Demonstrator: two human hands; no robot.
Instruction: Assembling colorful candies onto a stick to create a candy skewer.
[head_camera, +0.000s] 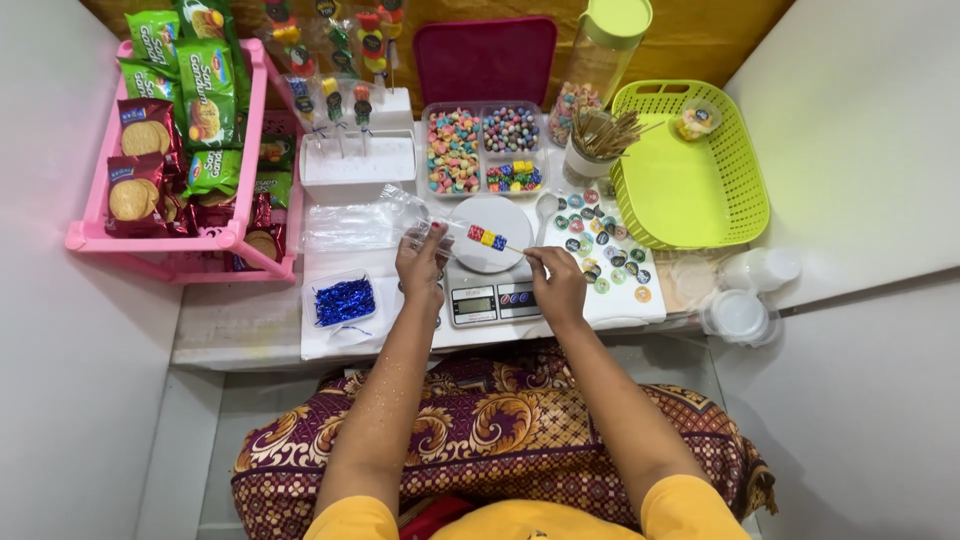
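My right hand (558, 285) pinched the bare end of a candy skewer (487, 238) loaded with 3 cubes, red, yellow and blue, held just above the white scale (490, 262). My left hand (420, 262) gripped the open mouth of a clear plastic sleeve (400, 222), with the skewer's tip at that opening. I judged the threading done and the bagging barely begun. Several wrapped skewers (335, 100) already stood in the white stand (357, 160); blue twist ties (344, 300) lay near my left hand.

Right hand (558, 285) pinches candy skewer (487, 238) over scale (489, 262); left hand (420, 262) holds clear bag (362, 222).
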